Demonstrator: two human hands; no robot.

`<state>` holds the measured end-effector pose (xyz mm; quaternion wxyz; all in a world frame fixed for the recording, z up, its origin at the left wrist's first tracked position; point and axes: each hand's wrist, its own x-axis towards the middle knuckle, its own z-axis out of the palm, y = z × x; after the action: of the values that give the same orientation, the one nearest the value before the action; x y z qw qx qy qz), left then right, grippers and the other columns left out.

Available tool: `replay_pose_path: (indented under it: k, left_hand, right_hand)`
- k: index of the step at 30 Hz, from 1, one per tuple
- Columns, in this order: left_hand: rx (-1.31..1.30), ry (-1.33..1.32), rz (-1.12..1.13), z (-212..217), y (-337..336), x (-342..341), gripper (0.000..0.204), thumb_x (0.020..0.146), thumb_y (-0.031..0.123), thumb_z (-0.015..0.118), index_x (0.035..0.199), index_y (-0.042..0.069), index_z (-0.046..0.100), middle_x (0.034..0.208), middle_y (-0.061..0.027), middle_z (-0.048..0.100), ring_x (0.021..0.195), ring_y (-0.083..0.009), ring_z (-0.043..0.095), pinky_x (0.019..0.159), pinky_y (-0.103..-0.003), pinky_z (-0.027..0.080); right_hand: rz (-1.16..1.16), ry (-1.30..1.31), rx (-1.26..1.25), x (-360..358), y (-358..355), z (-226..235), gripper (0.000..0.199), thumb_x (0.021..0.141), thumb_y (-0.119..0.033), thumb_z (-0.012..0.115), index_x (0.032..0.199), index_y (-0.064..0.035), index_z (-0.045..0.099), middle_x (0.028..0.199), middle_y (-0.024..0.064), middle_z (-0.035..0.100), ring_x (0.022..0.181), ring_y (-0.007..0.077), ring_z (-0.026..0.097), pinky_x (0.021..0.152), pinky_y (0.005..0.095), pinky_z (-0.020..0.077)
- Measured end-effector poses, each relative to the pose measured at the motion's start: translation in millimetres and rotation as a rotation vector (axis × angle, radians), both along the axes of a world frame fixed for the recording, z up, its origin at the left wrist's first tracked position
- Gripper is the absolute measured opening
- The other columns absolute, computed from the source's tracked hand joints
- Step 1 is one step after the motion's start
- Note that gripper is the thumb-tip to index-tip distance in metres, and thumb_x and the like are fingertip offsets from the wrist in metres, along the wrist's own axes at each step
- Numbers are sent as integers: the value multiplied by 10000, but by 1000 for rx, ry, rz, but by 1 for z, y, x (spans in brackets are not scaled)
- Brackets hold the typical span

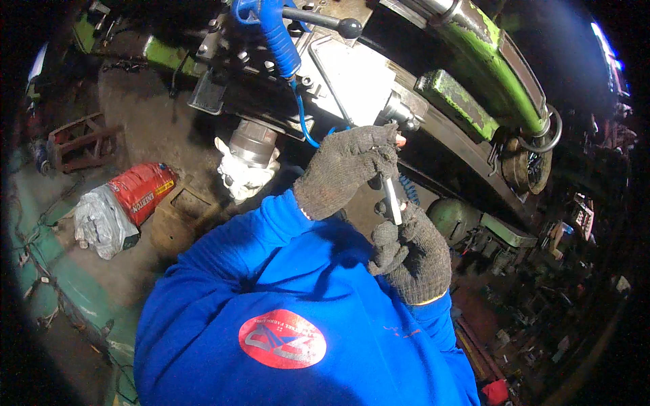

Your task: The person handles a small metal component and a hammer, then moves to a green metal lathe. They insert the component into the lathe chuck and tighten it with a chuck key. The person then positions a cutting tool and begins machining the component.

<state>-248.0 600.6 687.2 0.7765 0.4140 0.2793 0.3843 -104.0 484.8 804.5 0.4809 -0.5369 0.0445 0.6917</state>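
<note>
Both my hands wear dark grey knit gloves and meet in front of my chest. Closed, my left hand [345, 166] pinches the upper end of a slim silver-white rod-shaped tool [392, 201]; a bare fingertip shows through the glove. Below and to the right, my right hand [416, 254] curls its fingers about the tool's lower end. What sits at the upper end, between the left fingers, is too small to make out. Just beyond the hands are a bright metal block [355, 78] and a round metal chuck-like part [401, 110] on the machine.
A blue air gun [281, 44] with a blue hose lies on the machine near a ball-ended lever [349, 28]. Green machine parts [460, 105] extend to the right. White rag [244, 172] wraps a metal cylinder [253, 142]. A red-and-silver bag [128, 203] rests on the floor at left.
</note>
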Motion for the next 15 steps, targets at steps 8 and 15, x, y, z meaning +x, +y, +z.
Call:
replay_pose_path:
  k: [8,15]
  left_hand:
    - [-106,-1,-50,5,1,1,373,1054,104,691,1403,-27,676,1253,-103,776,1085,-133,728,953,-301,604]
    - [-155,42,11,16,-13,13,326,1003,172,719,1276,-4,744,1001,-25,753,839,-73,675,670,-231,530]
  right_hand:
    - [281,-254,120,15,-12,-4,412,1048,-115,648,1411,60,562,1055,172,728,826,227,740,735,355,633]
    - [305,-473,200,7,-19,-3,387,1059,-169,589,1358,77,584,921,166,697,688,252,695,648,362,608]
